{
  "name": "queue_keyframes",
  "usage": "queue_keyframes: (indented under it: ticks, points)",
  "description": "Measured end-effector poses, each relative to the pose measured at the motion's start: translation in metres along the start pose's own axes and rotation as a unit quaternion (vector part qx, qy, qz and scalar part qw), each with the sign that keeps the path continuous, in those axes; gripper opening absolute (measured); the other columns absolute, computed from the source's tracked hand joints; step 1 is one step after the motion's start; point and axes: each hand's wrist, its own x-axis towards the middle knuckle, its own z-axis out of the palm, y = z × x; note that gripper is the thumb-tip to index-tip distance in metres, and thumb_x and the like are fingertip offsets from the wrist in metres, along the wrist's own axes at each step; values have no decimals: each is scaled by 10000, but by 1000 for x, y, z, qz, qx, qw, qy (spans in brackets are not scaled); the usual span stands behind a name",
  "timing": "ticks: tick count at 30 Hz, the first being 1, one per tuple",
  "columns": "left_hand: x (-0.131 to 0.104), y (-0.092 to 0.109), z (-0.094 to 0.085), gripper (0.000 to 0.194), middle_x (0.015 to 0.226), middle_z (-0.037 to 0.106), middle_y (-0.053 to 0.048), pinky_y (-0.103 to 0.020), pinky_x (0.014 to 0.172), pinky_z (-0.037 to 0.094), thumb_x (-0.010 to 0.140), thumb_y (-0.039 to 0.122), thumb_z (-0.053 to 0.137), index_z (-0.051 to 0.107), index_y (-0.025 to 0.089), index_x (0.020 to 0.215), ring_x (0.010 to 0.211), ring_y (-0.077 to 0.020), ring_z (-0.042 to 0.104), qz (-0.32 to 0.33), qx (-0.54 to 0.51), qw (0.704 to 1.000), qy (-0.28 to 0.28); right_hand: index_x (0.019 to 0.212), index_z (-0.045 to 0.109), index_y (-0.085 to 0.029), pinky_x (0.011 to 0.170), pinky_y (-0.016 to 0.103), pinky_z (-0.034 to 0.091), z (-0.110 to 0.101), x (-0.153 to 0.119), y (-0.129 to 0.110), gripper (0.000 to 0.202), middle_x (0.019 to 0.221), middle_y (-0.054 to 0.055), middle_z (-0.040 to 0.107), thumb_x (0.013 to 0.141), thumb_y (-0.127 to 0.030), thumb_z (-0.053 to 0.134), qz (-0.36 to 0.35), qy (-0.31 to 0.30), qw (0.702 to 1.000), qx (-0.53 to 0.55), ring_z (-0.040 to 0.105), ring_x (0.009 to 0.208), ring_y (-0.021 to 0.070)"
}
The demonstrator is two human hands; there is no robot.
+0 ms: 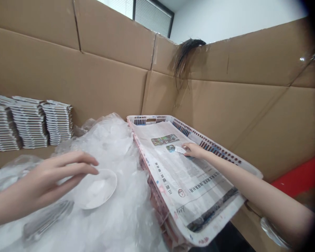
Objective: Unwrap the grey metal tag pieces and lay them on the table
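My right hand pinches a small white printed card just over a newspaper sheet. The newspaper lies in a white plastic basket with slotted sides. My left hand has its fingers stretched out and apart, with nothing in them. Beneath its fingertips is a round white dish with something white in it that I cannot make out. The dish rests on a heap of clear plastic bags. Below the left hand lies a blurred grey, folded-looking object.
Stacks of flat white-edged pieces stand at the left against a tall cardboard wall. Dark hair-like strands hang over the wall's top edge. A red strip runs along the right side.
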Motion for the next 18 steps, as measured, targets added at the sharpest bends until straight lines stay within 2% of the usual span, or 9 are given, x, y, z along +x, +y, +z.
queue_keyframes:
  ticks: [2, 4, 6, 8, 10, 13, 15, 18]
  points:
    - [27, 23, 8, 283, 1049, 685, 7, -268, 749, 528, 866, 274, 487, 723, 369, 990, 909, -178, 643, 77, -28, 995, -64, 1218, 594, -139, 888, 288, 455, 1, 2, -3, 473, 1160, 115, 668, 752, -207, 644, 7, 8, 1000, 9, 629, 1010, 223]
    - [54, 46, 20, 317, 1093, 672, -51, -302, 803, 524, 903, 235, 442, 688, 304, 1089, 950, -195, 634, 120, -71, 983, -118, 1212, 594, -127, 858, 278, 459, 0, 0, -7, 468, 1138, 119, 673, 749, -191, 628, 4, 10, 1000, 8, 636, 968, 217]
    - [80, 66, 36, 339, 1129, 653, -82, -318, 871, 501, 931, 202, 403, 639, 250, 1170, 1006, -194, 615, 204, -101, 963, -147, 1193, 602, -121, 837, 271, 459, -3, -3, -11, 453, 1123, 119, 674, 743, -176, 612, -4, 4, 1000, -1, 634, 951, 214]
    - [106, 78, 55, 313, 1135, 646, -92, -328, 913, 473, 946, 220, 408, 626, 216, 1169, 1045, -197, 596, 259, -104, 944, -177, 1176, 609, -119, 818, 268, 457, -6, -5, -14, 456, 1094, 116, 678, 724, -179, 616, -2, -6, 1000, -16, 630, 946, 217]
    - [132, 84, 74, 294, 1122, 656, -95, -327, 938, 447, 949, 270, 424, 646, 188, 1124, 1066, -207, 586, 276, -91, 931, -219, 1155, 621, -128, 789, 271, 457, -7, -6, -17, 467, 1049, 110, 685, 697, -220, 646, 15, -11, 999, -33, 627, 932, 227]
    - [170, 84, 99, 370, 1168, 660, -91, -339, 990, 407, 954, 369, 403, 656, 188, 1153, 1097, -228, 589, 238, -48, 907, -345, 1062, 661, -155, 729, 272, 451, -9, -6, -17, 427, 962, 86, 697, 666, -314, 682, 38, -12, 998, -39, 627, 881, 232]
    - [192, 82, 113, 437, 1222, 648, -84, -374, 978, 421, 923, 464, 426, 641, 211, 1208, 1114, -265, 594, 148, 6, 890, -432, 972, 681, -163, 681, 264, 443, -10, -5, -14, 379, 907, 70, 700, 647, -357, 692, 53, -14, 998, -33, 629, 835, 223]
    - [211, 81, 131, 626, 1345, 569, -73, -424, 997, 417, 751, 568, 621, 593, 252, 1291, 1222, -336, 524, 48, 92, 832, -544, 863, 688, -160, 622, 262, 428, -13, -7, -10, 327, 878, 73, 697, 630, -389, 700, 68, -20, 997, -39, 629, 790, 220]
